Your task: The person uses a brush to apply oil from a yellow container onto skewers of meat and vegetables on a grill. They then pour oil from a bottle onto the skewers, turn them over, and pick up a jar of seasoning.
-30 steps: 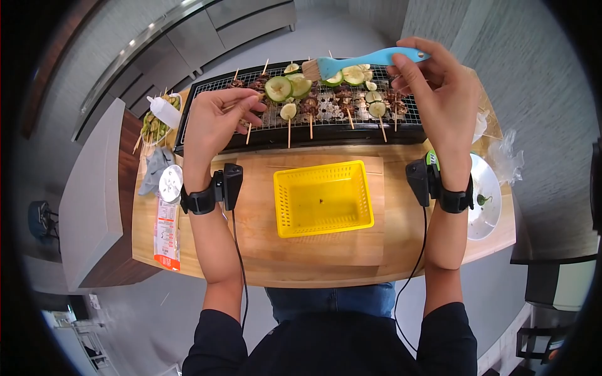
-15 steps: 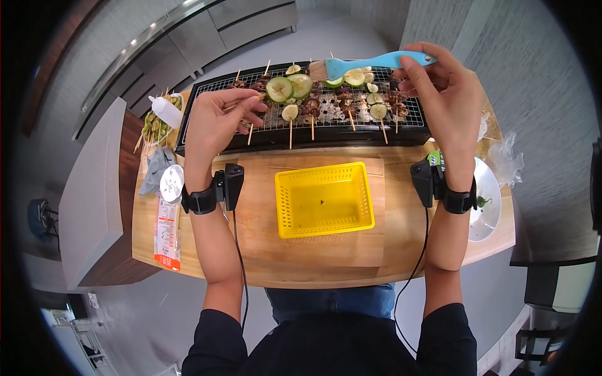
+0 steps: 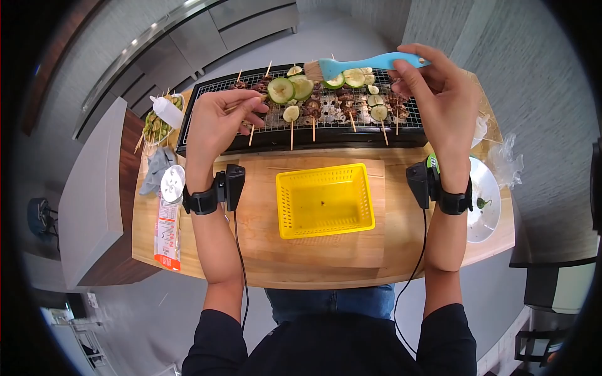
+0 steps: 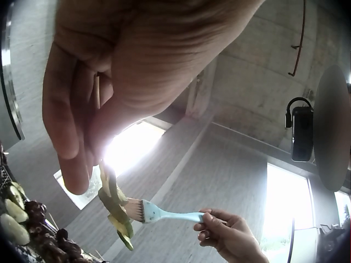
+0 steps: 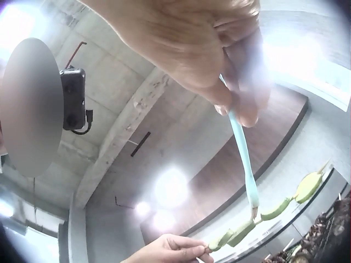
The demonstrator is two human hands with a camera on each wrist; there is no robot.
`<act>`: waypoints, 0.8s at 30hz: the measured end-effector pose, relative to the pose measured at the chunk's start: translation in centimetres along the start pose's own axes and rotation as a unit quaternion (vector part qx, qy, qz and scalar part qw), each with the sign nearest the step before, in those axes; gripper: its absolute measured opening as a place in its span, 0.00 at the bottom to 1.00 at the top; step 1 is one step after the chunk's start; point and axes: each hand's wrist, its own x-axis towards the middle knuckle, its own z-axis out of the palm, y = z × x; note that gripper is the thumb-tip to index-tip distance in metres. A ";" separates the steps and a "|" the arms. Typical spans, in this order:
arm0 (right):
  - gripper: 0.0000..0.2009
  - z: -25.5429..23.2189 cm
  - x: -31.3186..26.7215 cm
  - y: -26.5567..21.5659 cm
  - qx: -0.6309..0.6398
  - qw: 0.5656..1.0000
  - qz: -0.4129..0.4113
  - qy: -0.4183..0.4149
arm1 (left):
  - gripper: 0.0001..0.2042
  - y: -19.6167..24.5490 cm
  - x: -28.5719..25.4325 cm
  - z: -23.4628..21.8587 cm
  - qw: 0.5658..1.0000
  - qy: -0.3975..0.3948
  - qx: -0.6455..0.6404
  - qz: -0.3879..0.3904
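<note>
My left hand pinches the end of a wooden skewer threaded with green-rimmed slices, apparently zucchini, held up over the grill. In my right hand is a light blue basting brush, gripped by its handle between thumb and fingers. The brush's bristles meet the slices in the left wrist view. From the right wrist, the slices show spaced along the stick under the brush tip. Meat skewers and other slice skewers lie across the grill's wire mesh.
A yellow basket sits on a wooden board before the grill. To the left are a squeeze bottle, a grey cloth and a flat packet. A white plate and a plastic bag lie at right.
The brush and right hand shifted slightly right, then came back left along the slices. The left hand keeps its hold on the skewer, nearly still.
</note>
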 end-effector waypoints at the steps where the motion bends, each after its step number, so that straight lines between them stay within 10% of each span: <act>1: 0.11 0.3 -0.1 0.1 0.026 1.000 -0.008 -0.005 | 0.11 0.0 0.0 0.0 1.000 0.000 -0.001 0.001; 24: 0.11 -0.7 -0.1 -0.7 0.070 0.997 0.037 -0.015 | 0.12 -0.3 0.1 0.1 1.000 0.016 -0.005 0.001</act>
